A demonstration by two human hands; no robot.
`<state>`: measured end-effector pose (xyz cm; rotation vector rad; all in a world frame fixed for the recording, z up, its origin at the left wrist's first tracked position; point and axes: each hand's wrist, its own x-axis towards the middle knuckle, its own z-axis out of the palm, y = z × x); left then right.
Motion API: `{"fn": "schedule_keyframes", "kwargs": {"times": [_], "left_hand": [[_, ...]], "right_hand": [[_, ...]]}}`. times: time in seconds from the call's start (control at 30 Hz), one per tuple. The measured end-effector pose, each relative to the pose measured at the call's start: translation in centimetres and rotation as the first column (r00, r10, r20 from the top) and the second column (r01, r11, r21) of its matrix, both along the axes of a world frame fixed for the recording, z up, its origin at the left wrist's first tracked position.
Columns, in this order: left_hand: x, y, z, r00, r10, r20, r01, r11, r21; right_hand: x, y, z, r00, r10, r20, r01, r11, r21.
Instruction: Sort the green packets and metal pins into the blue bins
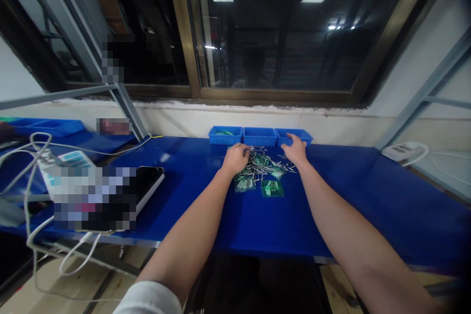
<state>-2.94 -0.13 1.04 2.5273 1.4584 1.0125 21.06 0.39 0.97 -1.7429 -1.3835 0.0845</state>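
A loose pile of thin metal pins (259, 169), like rivets, lies on the blue table, mixed with small green-tinted plastic bags. My left hand (236, 158) is at the pile's left edge with its fingers curled in; what they grip is too small to make out. My right hand (295, 150) is over the pile's right side, in front of the right blue bin (305, 137). Its thumb and fingers are apart, and I see nothing held between them. Closer to me lie a green bag (273, 188) and a clearer bag (245, 184), both with small pieces inside.
Behind the pile stand a middle blue bin (259, 136) and a left blue bin (225, 135) holding green bags. A phone-like device (150, 176) and white cables (31, 196) are at left. A white power strip (405, 150) sits at right. Metal posts flank the table.
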Motion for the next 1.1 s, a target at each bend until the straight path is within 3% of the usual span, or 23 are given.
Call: {"fn": "schedule_keyframes", "kwargs": {"times": [0.17,0.33,0.4,0.53,0.73,1.1], "left_hand": [[0.0,0.0,0.1,1.0,0.008,-0.014,-0.008,1.0,-0.016],[0.0,-0.4,0.4,0.999,0.014,-0.05,-0.018,0.998,-0.066],[0.0,-0.6,0.5,0.995,-0.006,-0.096,-0.002,0.997,-0.08],[0.2,-1.0,0.4,0.973,-0.067,-0.221,0.048,0.995,-0.091],[0.2,-0.8,-0.3,0.943,-0.127,-0.306,0.08,0.984,-0.16],[0.2,-0.1,-1.1,0.943,-0.149,-0.297,0.123,0.987,-0.106]], "right_hand": [[0.2,0.3,-0.3,0.998,0.056,0.036,-0.053,0.996,-0.069],[-0.1,-0.1,-0.2,0.999,-0.009,0.033,0.006,0.997,0.076],[-0.5,-0.4,-0.1,0.998,0.021,0.057,-0.027,0.994,0.103],[-2.3,-1.3,0.1,0.965,0.222,0.138,-0.22,0.975,-0.029],[-5.0,-1.9,-0.6,0.88,0.387,0.276,-0.332,0.916,-0.228],[-5.8,-1.8,-1.1,0.847,0.425,0.319,-0.381,0.904,-0.194]]}}
